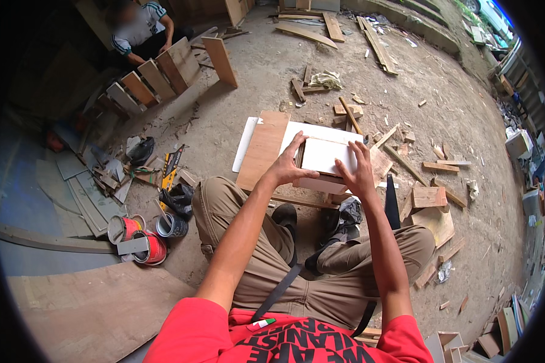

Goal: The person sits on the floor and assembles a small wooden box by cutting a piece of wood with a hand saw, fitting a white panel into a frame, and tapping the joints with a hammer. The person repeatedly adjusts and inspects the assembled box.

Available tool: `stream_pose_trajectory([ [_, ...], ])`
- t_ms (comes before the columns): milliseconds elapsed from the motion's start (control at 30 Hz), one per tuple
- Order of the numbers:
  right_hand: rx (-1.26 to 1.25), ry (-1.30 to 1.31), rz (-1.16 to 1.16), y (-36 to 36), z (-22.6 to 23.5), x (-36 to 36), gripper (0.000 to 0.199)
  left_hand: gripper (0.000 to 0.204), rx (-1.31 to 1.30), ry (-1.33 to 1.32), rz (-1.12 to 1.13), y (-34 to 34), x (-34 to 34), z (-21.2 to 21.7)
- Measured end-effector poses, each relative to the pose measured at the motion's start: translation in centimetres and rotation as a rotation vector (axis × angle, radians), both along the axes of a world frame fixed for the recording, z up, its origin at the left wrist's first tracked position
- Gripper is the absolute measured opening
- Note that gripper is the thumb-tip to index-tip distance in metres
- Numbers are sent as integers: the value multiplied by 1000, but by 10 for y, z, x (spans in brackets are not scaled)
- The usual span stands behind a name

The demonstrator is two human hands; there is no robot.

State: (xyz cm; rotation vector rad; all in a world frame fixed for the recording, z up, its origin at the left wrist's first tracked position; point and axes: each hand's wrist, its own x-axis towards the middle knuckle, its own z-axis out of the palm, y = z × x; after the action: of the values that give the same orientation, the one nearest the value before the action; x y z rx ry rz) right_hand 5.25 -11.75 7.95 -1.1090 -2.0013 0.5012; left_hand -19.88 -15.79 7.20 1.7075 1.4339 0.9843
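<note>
Both my hands grip a small box-like wooden piece [328, 155] with a white top and darker edges, above a low work surface between my knees. On its left side is my left hand [288, 164], with the thumb along the near edge and fingers at the far corner. My right hand [358, 168] closes round the right side, fingers curled over the top. Below the piece lie a brown plywood board [265, 145] and a white panel [293, 130]. The undersides of the piece are mostly hidden.
Paint cans [152, 247] stand left of my knee, near a yellow-handled handsaw [172, 168] and a black plastic bag [178, 199]. A dark saw-like blade [392, 202] is upright by my right knee. Wood offcuts [430, 197] litter the right. A person [140, 30] handles upright boards at the far left.
</note>
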Motion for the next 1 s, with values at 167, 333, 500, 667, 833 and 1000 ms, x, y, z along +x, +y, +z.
stream_pose_trajectory([
  [167,-1,7,-2,0,-1,1,68,119,8,-3,-2,0,0,0],
  [333,14,13,10,0,-1,2,69,119,-5,-4,-3,-1,0,3],
  [500,9,-1,12,1,-2,1,69,117,23,-10,-13,-1,0,1],
  [667,11,13,18,0,0,2,67,117,24,-34,-16,-1,1,2],
  [833,9,12,17,-1,1,1,67,117,30,17,-8,-1,0,3],
  [1000,-3,20,18,-2,3,0,66,122,6,-9,-2,-1,-1,3],
])
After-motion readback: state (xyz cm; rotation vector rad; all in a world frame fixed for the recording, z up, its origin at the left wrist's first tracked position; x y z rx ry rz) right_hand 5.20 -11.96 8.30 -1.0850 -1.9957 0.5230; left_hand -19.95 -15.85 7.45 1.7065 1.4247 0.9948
